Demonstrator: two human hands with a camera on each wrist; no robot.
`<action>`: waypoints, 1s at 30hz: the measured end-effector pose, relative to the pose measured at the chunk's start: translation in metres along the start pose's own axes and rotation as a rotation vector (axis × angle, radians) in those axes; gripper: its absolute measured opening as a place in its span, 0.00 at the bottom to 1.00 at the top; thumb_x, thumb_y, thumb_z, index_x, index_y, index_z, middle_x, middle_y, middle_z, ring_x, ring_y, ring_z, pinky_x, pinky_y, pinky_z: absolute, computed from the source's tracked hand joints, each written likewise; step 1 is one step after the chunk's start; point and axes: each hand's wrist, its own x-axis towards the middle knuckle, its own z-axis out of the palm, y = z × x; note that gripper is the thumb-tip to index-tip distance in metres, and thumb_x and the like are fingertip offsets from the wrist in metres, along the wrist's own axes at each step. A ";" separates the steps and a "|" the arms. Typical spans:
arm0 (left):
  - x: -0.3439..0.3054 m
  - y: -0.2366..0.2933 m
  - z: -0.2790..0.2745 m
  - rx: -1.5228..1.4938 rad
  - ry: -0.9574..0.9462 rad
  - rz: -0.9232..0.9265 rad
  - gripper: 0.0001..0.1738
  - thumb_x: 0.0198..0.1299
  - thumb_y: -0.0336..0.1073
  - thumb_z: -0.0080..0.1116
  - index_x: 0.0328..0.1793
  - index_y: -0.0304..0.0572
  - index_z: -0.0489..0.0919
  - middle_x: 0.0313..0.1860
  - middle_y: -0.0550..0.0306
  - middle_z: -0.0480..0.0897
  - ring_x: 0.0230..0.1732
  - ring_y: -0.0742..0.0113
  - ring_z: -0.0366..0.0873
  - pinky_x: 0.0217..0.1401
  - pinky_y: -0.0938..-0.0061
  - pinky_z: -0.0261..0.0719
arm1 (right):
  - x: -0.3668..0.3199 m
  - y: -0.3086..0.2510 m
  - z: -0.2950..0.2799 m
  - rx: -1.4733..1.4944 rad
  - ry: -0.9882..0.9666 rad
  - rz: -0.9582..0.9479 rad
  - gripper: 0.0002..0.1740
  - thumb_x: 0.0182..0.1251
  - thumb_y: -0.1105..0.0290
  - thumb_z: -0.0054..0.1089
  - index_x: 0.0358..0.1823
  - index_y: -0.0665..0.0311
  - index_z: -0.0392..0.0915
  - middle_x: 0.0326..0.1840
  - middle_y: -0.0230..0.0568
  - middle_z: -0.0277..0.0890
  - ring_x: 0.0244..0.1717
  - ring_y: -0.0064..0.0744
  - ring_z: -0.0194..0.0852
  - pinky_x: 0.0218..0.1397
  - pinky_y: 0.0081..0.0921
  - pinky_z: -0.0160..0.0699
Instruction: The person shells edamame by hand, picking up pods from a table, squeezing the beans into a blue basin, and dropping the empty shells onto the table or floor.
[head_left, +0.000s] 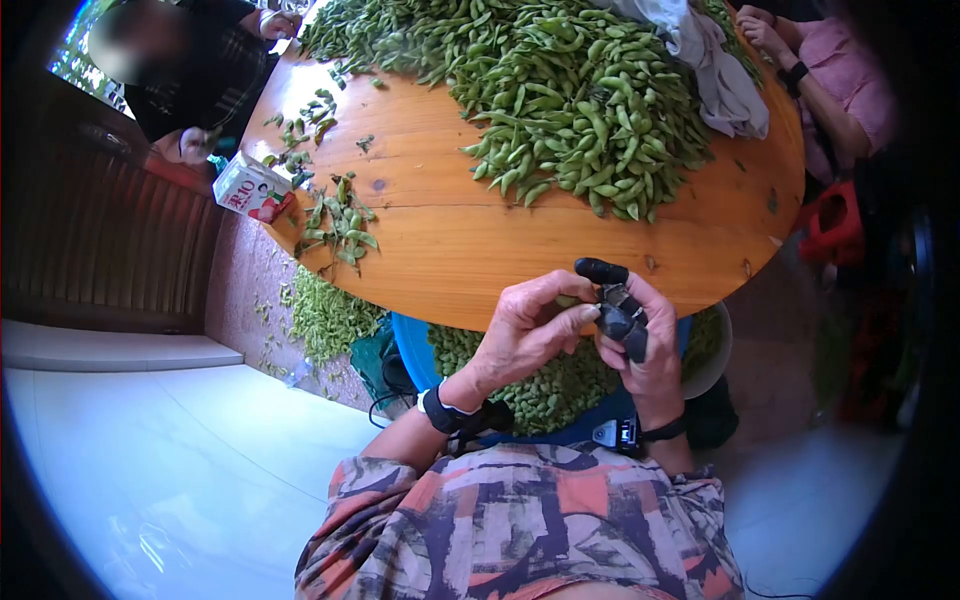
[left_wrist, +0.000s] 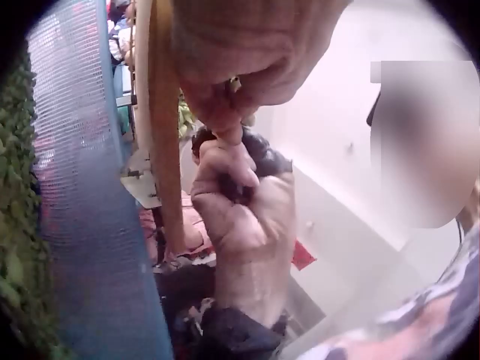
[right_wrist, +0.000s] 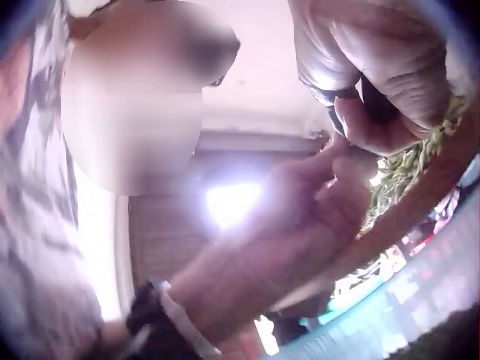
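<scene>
Both hands meet fingertip to fingertip over the near edge of the wooden table [head_left: 420, 250]. My left hand [head_left: 525, 325] pinches a small green soybean pod [head_left: 568, 300] between thumb and forefinger, mostly covered by the fingers. Black covers [head_left: 622, 325] sheathe the thumb and a finger of my right hand [head_left: 650, 335], whose curled fingers grip at the pod's other end. In the left wrist view the right hand [left_wrist: 244, 199] is below the left hand [left_wrist: 240, 52]. Beneath them, a blue basin [head_left: 408, 350] contains many green beans [head_left: 560, 390].
A large heap of soybean pods [head_left: 590, 120] covers the table's far side, with a pale cloth [head_left: 705, 70] at its right. Left are a small pod pile [head_left: 340, 220] and a white carton [head_left: 250, 187]. Green husks [head_left: 335, 315] lie on the floor. Two people sit across.
</scene>
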 end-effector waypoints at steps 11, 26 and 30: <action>0.009 0.008 -0.009 -0.008 -0.113 -0.087 0.07 0.68 0.35 0.58 0.42 0.37 0.78 0.27 0.64 0.79 0.21 0.81 0.72 0.20 0.87 0.66 | -0.007 -0.006 0.006 -0.230 0.066 -0.017 0.21 0.65 0.76 0.52 0.60 0.70 0.74 0.29 0.25 0.69 0.20 0.11 0.63 0.20 0.12 0.59; -0.001 0.009 0.008 -0.177 0.017 -0.068 0.10 0.71 0.32 0.52 0.53 0.33 0.72 0.31 0.58 0.80 0.26 0.73 0.80 0.23 0.82 0.75 | -0.008 -0.013 0.001 -0.341 0.123 -0.080 0.21 0.65 0.76 0.52 0.60 0.65 0.76 0.25 0.21 0.68 0.20 0.07 0.61 0.20 0.11 0.58; -0.008 -0.001 0.004 -0.099 -0.047 -0.117 0.10 0.70 0.33 0.54 0.50 0.32 0.76 0.33 0.55 0.82 0.27 0.71 0.81 0.23 0.81 0.77 | -0.011 -0.019 -0.005 -0.313 0.151 -0.103 0.21 0.66 0.76 0.53 0.61 0.65 0.75 0.25 0.19 0.67 0.20 0.07 0.60 0.21 0.10 0.58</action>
